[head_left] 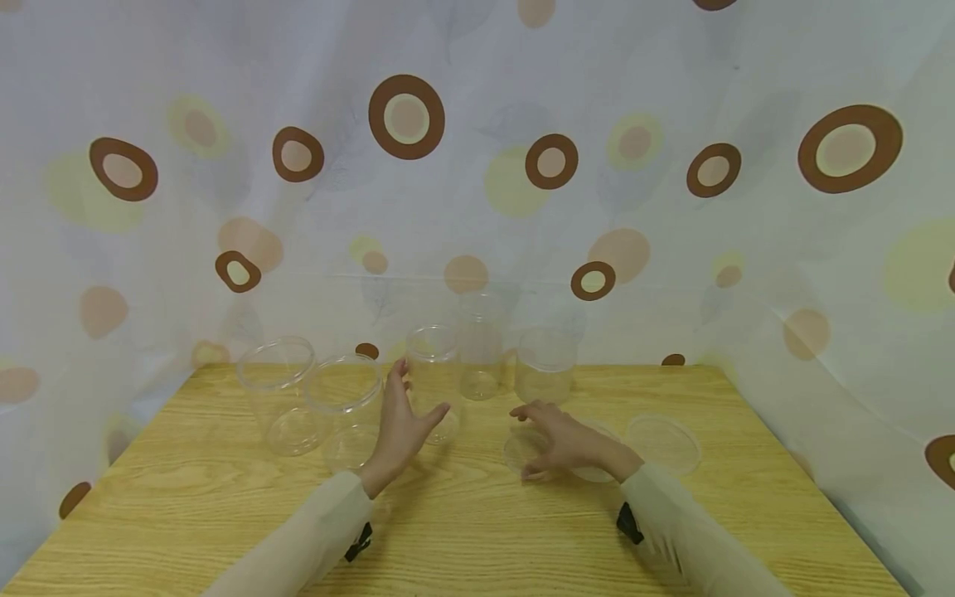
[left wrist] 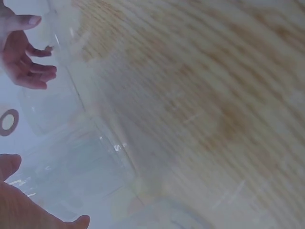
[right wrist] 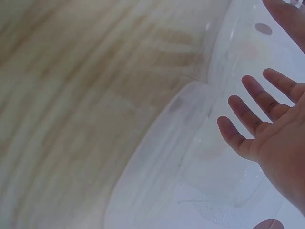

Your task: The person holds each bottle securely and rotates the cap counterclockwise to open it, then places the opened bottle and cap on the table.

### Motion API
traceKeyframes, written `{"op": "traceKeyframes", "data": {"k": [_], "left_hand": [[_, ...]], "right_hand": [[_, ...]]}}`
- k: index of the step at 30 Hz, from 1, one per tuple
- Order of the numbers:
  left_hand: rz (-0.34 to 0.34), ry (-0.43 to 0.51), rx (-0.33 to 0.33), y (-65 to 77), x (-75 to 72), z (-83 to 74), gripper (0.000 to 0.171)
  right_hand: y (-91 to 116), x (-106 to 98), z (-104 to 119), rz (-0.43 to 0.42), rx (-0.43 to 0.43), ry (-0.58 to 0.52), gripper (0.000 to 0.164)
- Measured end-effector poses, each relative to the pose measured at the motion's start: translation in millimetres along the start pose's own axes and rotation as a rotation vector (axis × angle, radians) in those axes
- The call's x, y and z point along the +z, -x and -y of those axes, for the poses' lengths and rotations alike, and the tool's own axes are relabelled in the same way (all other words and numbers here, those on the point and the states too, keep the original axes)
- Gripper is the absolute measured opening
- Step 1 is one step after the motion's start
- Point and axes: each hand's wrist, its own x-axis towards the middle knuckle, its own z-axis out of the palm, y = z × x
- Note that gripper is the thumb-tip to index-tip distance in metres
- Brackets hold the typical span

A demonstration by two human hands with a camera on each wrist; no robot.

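My left hand (head_left: 397,433) is beside a slim clear plastic jar (head_left: 433,377), its thumb spread away from the fingers and nothing between them. In the left wrist view, that hand's fingers show at the lower left, with a clear container (left wrist: 76,162) beyond them. Above the clear lids on the table hovers my right hand (head_left: 567,439), fingers loosely spread and holding nothing. One round lid (head_left: 520,453) shows past its fingertips, and another (head_left: 599,431) is partly hidden behind it. The right wrist view shows its spread fingers (right wrist: 232,131) and a lid edge (right wrist: 138,162).
Two wide clear jars (head_left: 278,410) (head_left: 345,406) stand to the left. Behind are a tall clear jar (head_left: 481,352) and a shorter one (head_left: 545,369). Another flat lid (head_left: 664,444) lies at the right on the wooden table (head_left: 477,539). A spotted curtain (head_left: 477,224) hangs behind.
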Motion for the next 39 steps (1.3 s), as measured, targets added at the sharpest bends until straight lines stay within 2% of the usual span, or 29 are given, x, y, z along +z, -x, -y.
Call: {"op": "traceKeyframes", "data": {"k": [15,22,26,31,39], "left_hand": [[-0.041,-0.023,0.141,-7.3,-12.1,-28.0,0.089],[-0.070,-0.073,0.256,-15.3,-17.7,-45.0,0.085],[-0.083,-0.106,0.295,-21.7,-20.9,-55.9,0.080],[-0.065,-0.168,0.327,-29.7,-24.3,-70.6,0.077],[0.034,-0.237,0.326,-45.0,-23.6,-95.3,0.075]], "right_hand": [[-7.3,-31.0,8.8,-0.176,-0.057,-0.046,0.067],[-13.7,-49.8,12.6,-0.268,-0.045,-0.080,0.065],[-19.4,-61.1,13.7,-0.334,-0.041,-0.071,0.063],[-26.0,-74.5,14.9,-0.392,-0.023,-0.088,0.060],[-37.2,-90.1,16.5,-0.449,0.033,-0.178,0.058]]}}
